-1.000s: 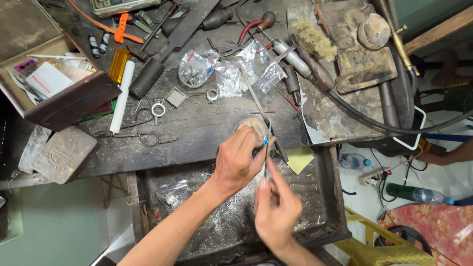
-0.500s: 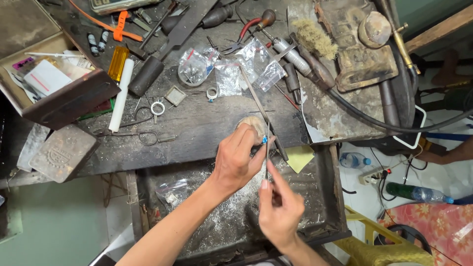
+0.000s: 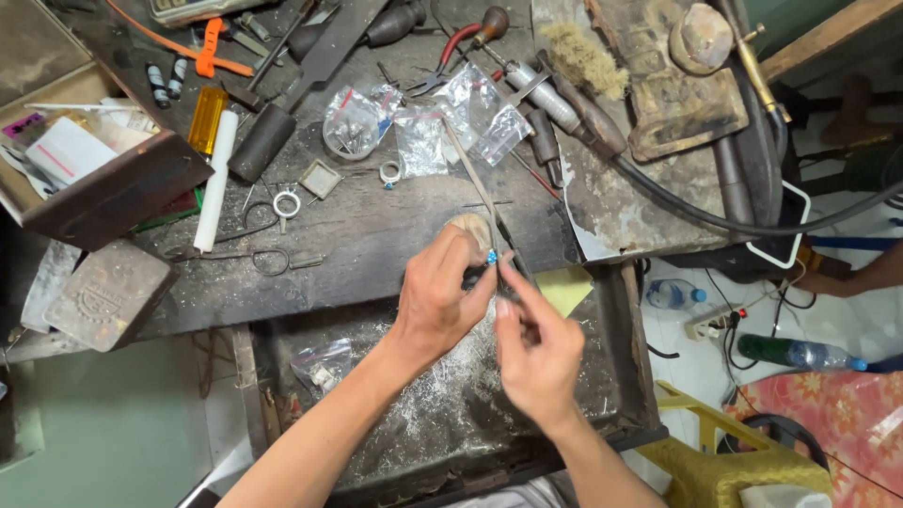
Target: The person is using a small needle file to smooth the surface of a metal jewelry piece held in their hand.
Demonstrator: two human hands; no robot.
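The left hand [image 3: 437, 301] pinches a small workpiece with a blue stone [image 3: 491, 256] between thumb and fingertips and braces it against the worn wooden bench peg [image 3: 467, 226] at the front edge of the dark workbench [image 3: 376, 226]; this support steadies the piece at a fixed height. The right hand [image 3: 538, 353] closes its fingers around a thin metal tool [image 3: 508, 277] (its tip is too small to identify) and points it at the workpiece from just below, so both hands meet directly above the open metal drawer [image 3: 621, 376]. The drawer sits under the peg, and its floor is dusted with pale filings, which suggests it serves to catch falling material. A long slim rod [image 3: 470, 174] lies diagonally on the bench, ending near the peg. Small clear plastic bags [image 3: 419, 136] and two loose rings [image 3: 287, 202] lie further back, within reach but apart from the working zone. A white stick [image 3: 214, 183] and a wooden box [image 3: 94, 174] occupy the left side.
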